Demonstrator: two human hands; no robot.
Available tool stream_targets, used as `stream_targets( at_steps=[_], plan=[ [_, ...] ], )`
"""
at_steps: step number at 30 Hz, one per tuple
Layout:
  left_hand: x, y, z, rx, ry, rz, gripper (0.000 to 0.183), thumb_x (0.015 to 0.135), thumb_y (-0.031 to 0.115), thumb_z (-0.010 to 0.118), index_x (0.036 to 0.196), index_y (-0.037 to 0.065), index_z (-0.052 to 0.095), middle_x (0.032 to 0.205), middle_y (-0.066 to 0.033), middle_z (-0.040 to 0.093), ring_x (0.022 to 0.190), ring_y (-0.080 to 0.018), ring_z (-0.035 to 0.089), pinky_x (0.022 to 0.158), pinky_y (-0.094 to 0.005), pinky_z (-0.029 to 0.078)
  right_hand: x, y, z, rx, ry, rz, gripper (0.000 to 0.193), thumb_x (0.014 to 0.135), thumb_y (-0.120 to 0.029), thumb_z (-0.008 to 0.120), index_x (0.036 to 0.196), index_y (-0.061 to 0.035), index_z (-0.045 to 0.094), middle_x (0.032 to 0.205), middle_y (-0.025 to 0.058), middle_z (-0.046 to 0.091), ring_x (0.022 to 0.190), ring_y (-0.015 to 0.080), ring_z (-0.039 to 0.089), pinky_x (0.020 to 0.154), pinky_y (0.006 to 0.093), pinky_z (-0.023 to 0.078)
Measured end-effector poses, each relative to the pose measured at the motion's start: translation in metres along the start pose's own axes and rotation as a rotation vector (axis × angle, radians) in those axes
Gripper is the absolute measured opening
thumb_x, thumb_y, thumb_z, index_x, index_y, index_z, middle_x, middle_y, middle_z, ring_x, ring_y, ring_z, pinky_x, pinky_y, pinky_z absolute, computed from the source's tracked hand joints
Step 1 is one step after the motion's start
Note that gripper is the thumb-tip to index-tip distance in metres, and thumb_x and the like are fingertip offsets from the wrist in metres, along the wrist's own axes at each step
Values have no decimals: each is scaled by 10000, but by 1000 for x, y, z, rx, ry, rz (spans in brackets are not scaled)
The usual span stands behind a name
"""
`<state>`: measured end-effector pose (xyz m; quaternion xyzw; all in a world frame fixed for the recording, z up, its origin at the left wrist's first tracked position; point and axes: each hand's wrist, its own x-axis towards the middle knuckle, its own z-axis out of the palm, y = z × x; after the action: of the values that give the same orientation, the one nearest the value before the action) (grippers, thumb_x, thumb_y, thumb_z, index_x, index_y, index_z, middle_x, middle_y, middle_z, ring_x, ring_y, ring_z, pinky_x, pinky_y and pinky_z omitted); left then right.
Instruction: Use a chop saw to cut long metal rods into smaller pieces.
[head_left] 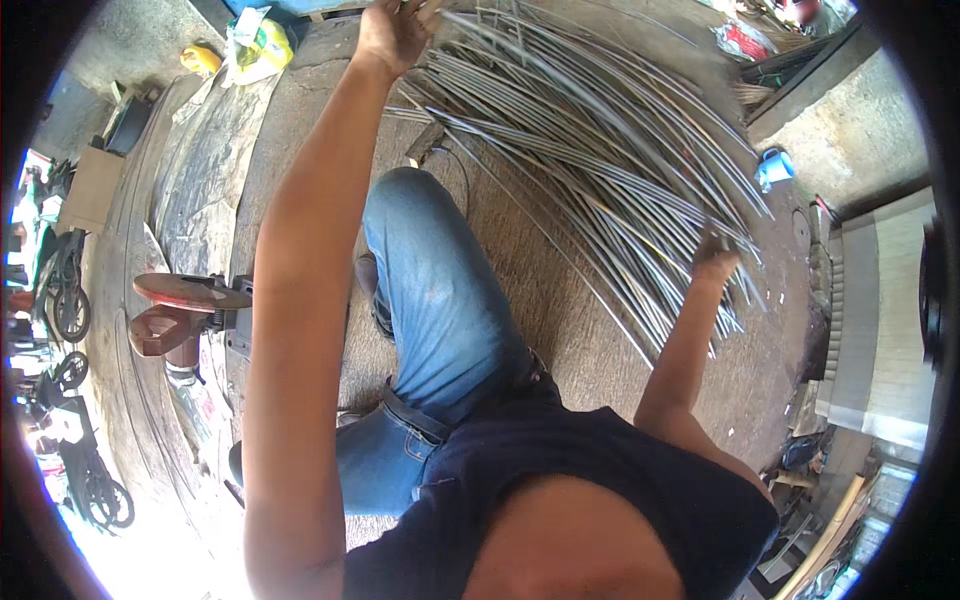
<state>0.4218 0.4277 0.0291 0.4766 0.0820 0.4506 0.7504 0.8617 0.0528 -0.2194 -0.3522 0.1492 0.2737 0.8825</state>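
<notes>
A large bundle of long, thin grey metal rods (590,170) lies fanned across the rough floor in front of me, slanting from upper left to lower right. My left hand (395,38) is stretched far forward at the top edge, its fingers closed around the far ends of some rods. My right hand (716,258) is closed on the rods near their other end, at the right of the bundle. Blur runs along the rods between both hands. How many rods each hand grips cannot be made out.
A cut-off saw with a reddish disc (190,291) stands to my left. Beyond it are bicycles (72,300). Yellow-green plastic bags (258,50) lie at the far left. A blue mug (775,168) sits by the right wall. My bent knee (410,190) is close to the rods.
</notes>
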Motion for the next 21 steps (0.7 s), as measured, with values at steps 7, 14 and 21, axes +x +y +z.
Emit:
stream_targets(
  at_steps=[7,14,21],
  plan=[
    [-50,43,36,483,296,-42,546,970,417,381,1308,-9,437,1271,-163,526,1147,-261,530,964,-380,416,-90,54,83,32,-128,-108,206,869,-19,482,667,-16,520,603,49,486,578,183,525,568,293,510],
    [-203,133,-18,1063,433,29,507,972,381,442,1141,-78,573,1077,-173,644,991,-258,635,918,-333,465,-126,161,139,-150,-403,237,118,935,-95,456,857,-8,472,607,35,387,550,164,409,521,316,435],
    [-341,248,4,1157,742,422,485,956,390,484,1102,-61,587,911,-131,661,782,-224,652,698,-304,502,-237,219,268,-299,-827,260,318,920,-136,472,1125,104,498,871,124,555,789,220,550,731,343,508]
  ],
)
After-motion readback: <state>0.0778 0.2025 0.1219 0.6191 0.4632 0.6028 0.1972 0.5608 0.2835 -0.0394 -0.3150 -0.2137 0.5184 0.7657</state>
